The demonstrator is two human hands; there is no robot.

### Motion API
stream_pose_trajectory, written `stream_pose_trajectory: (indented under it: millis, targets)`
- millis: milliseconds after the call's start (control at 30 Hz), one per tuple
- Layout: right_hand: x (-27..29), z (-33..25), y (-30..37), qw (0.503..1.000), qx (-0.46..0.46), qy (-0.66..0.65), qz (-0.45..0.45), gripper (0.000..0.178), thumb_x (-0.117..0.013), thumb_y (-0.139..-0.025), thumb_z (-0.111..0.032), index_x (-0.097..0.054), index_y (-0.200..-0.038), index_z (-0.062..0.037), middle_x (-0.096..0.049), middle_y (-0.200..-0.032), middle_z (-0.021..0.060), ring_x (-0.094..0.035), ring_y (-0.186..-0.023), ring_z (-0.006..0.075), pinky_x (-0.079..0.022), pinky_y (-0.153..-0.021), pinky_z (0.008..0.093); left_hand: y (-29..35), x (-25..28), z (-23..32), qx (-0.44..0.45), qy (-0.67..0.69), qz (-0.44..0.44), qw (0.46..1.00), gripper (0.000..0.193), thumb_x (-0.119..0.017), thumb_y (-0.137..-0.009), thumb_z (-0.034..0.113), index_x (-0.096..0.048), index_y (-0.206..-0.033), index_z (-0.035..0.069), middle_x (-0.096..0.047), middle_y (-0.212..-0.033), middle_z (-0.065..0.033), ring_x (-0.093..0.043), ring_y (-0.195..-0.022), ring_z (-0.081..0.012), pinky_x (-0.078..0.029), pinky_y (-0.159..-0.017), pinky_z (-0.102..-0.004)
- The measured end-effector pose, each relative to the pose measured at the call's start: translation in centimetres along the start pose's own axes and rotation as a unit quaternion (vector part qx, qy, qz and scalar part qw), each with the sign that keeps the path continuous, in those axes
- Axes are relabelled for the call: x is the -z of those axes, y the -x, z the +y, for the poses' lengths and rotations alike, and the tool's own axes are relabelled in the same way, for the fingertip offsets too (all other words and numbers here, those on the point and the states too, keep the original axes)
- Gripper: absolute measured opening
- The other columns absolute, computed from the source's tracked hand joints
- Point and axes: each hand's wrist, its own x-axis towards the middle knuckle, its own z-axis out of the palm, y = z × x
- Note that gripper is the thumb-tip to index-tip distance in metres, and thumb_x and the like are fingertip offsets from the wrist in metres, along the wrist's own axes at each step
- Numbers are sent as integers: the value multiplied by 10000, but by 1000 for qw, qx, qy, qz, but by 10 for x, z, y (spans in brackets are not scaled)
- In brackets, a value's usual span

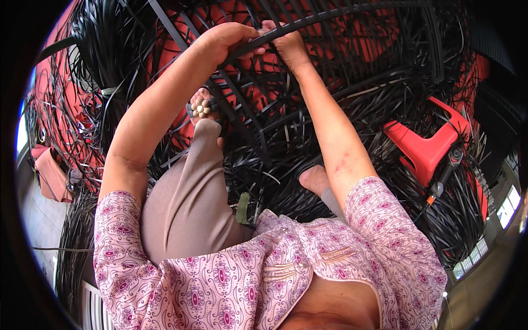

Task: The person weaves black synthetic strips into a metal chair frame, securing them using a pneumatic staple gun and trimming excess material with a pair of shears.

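My left hand is closed around a black curved frame bar near the top of the view. My right hand sits just to its right, fingers pinching black flat strips at the same bar. Both arms reach up from the lower edge. The bar belongs to a woven frame of black strips over a red surface. My knees in beige trousers and both feet, the left one in a sandal with a bead flower, rest under the frame.
A thick bundle of black strips tied with a band hangs at the upper left. A red power tool with a cord lies on loose black strips at the right. Strips cover the floor all around.
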Motion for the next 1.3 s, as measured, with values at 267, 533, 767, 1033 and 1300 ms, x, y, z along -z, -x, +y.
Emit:
stream_pose_trajectory:
  millis: [267, 533, 767, 1033, 1300]
  targets:
    - [5, -5, 52, 984, -120, -121, 55, 220, -645, -895, -165, -668, -1009, 22, -682, -857, 37, -618, -712, 95, -496, -647, 242, -9, 7, -8, -31, -25, 11, 999, 185, -553, -921, 187, -666, -991, 58, -706, -851, -43, -653, -700, -99, -503, -557, -212]
    - [-15, -34, 69, 978, -77, -181, 73, 195, -697, -873, -190, -691, -965, -18, -685, -847, 10, -603, -731, 61, -469, -616, 220, -14, 8, -13, -78, -53, 31, 995, 157, -580, -894, 177, -681, -936, 65, -693, -849, -36, -623, -698, -100, -487, -609, -225]
    - [-18, -52, 64, 968, -87, -225, 70, 240, -764, -837, -236, -701, -983, -55, -642, -794, -45, -535, -681, 22, -422, -560, 189, -9, 2, -9, -64, -80, 66, 993, 173, -593, -889, 189, -690, -915, 48, -686, -808, -34, -612, -667, -110, -474, -581, -248]
    - [-17, -49, 64, 974, -81, -201, 62, 234, -755, -853, -239, -700, -958, -37, -636, -795, -44, -525, -670, 26, -414, -566, 182, -3, 1, -6, -50, -78, 72, 993, 186, -615, -895, 213, -691, -887, 43, -668, -745, -27, -583, -590, -98, -449, -523, -249]
    - [-12, -55, 64, 979, -95, -179, 36, 217, -726, -877, -230, -689, -910, -19, -678, -808, 8, -569, -649, 50, -440, -557, 196, 7, 1, -20, -242, -40, 67, 967, 294, -643, -915, 307, -686, -874, 19, -638, -774, -22, -567, -713, -75, -450, -641, -220]
